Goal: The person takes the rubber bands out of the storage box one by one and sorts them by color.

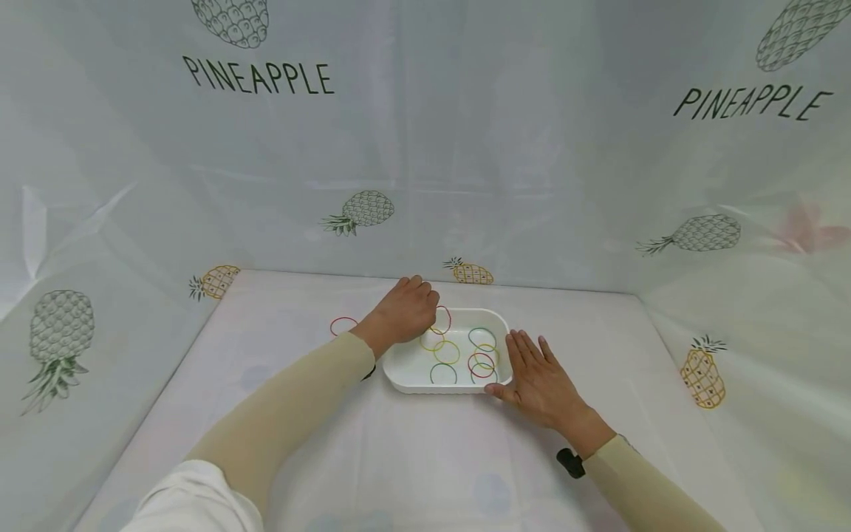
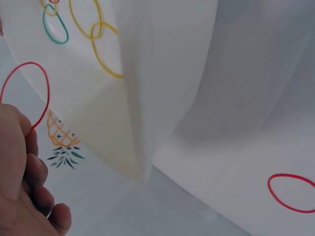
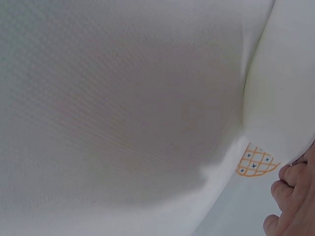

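Loading the tray point(image 1: 403, 374), we judge: left hand point(image 1: 411, 307) pinches red band point(image 2: 48, 93) at its rear rim; flat right hand point(image 1: 538, 386) touches it. Next likely needs release inside.

red band point(image 2: 48, 92), pinched, near white tray point(image 1: 407, 373)

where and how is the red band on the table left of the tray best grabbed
Pinch the red band at its left edge, probably from above: it lies flat, a thin loop, and the left arm partly hides its right side in the head view.
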{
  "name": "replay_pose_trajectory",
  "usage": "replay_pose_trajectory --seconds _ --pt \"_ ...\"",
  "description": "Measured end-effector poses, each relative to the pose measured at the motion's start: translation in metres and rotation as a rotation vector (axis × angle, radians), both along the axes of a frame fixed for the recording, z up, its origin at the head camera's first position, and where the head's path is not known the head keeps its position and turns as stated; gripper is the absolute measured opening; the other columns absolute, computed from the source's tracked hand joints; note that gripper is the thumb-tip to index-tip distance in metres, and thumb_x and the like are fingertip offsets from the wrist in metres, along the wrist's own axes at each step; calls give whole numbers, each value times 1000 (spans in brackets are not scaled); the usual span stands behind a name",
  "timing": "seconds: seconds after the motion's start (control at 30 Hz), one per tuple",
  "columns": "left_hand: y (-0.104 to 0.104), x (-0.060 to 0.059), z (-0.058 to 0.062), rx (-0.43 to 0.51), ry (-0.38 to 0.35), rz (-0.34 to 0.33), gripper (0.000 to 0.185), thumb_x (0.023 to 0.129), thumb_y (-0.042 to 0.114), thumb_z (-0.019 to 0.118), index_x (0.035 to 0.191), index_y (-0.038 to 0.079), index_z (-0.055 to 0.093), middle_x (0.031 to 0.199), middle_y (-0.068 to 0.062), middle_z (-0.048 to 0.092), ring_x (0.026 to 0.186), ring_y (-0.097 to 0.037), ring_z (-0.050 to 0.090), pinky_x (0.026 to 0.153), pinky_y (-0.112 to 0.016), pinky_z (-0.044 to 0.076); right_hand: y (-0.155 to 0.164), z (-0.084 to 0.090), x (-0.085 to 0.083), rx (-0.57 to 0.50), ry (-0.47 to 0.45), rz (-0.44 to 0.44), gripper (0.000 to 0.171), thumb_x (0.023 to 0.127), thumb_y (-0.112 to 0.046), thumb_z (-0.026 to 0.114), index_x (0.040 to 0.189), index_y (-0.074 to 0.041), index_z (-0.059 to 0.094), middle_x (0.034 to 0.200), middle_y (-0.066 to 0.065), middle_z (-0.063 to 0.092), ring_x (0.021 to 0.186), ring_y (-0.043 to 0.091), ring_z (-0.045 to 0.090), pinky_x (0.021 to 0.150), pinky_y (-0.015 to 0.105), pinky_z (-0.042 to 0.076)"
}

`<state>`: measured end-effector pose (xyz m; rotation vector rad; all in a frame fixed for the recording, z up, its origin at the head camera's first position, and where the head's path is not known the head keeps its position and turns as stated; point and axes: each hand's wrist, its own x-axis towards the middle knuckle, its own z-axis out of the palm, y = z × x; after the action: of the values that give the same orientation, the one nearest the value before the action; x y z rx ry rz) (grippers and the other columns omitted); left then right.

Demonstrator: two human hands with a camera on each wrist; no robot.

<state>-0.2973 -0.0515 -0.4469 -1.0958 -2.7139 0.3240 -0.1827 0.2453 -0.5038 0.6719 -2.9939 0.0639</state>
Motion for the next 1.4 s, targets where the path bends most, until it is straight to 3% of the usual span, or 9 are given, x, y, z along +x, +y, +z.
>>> replay_pose_trajectory --seconds 0.2,0.43,0.73,1.03,1.4 --pt "-2 -1 -6 -39 9 -1 20 107 12 49 88 9 55 83 -6 52 82 -25 39 74 -37 36 0 -2 -2 2 -9 -2 108 99 -76 47 162 9 26 170 25 28 160 39 24 130 58 14" --pt "-9 2 -2 -50 -36 56 19 106 17 52 89 10 56 85 -4 51 84 -25 42 74 -36 38 -1 -3 -2 4 -7 -5 108 99 -76 47 162 9 26 170 26 28 160 40 24 129 58 14" --pt "-23 6 -2 -49 -42 96 16 105 15 55 91 10 57 88 -5 52 86 -26 42 77 -37 39 -2 -2 0 -6 -15 -7 108 98 -76 48 161 9 26 169 26 28 160 40 24 130 58 13" --pt "-42 10 -4 -30 47 87 20 103 9 60 83 12 58 84 -5 52 82 -26 42 73 -37 41 -3 -1 1 -4 -11 -9 108 98 -75 49 161 9 26 169 27 28 160 40 24 130 58 13" --pt "-78 12 2 -25 84 165 19 100 7 67 82 9 61 79 -6 50 78 -26 41 68 -37 40 -2 0 1 -3 -17 -4 107 99 -74 49 161 10 26 170 26 28 160 40 23 130 58 13"
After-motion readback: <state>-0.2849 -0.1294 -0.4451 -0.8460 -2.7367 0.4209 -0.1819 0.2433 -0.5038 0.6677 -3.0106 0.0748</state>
